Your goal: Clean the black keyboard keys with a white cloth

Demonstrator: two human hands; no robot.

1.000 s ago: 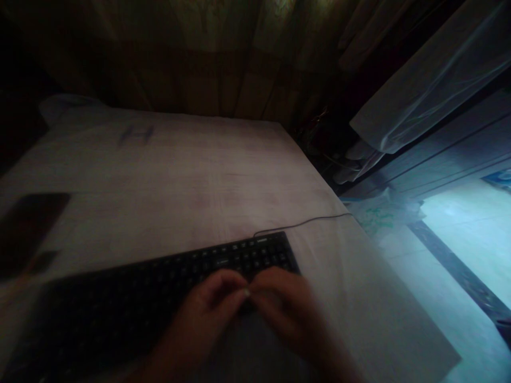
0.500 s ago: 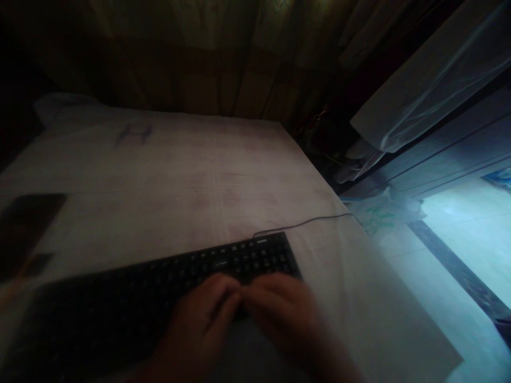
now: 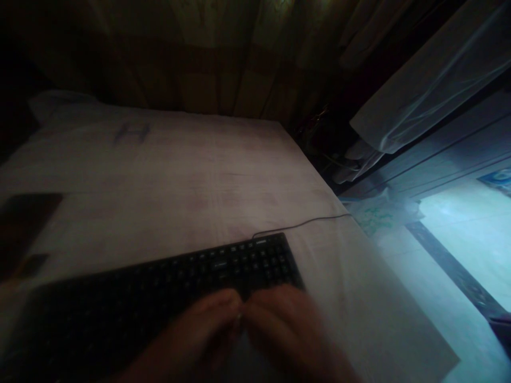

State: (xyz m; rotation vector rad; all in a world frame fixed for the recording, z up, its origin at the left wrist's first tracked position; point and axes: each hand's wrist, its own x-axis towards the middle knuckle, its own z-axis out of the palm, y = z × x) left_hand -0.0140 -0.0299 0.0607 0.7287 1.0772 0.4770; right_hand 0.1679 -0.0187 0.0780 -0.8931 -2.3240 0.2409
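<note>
A black keyboard [image 3: 171, 282] lies at a slant across the near part of the cloth-covered table. Over its front edge, toward the right end, my left hand [image 3: 199, 327] and my right hand [image 3: 283, 322] meet at the fingertips. Both are closed, the fingers bent and pressed together. A tiny pale glint shows between the fingertips, too small and blurred to name. The keyboard's cable [image 3: 303, 223] runs from its back edge to the table's right side.
A pale cloth [image 3: 191, 181] covers the table. At the left lie a dark flat object [image 3: 30, 218] and a smaller dark item [image 3: 35, 264]. Curtains [image 3: 223, 64] hang behind. Beyond the right edge are a plastic bag [image 3: 383, 213] and a lit floor [image 3: 467, 223].
Both hands have drawn slightly down toward me, baring more of the keyboard's keys. Their fingertips stay together. The keyboard and cable have not visibly moved.
</note>
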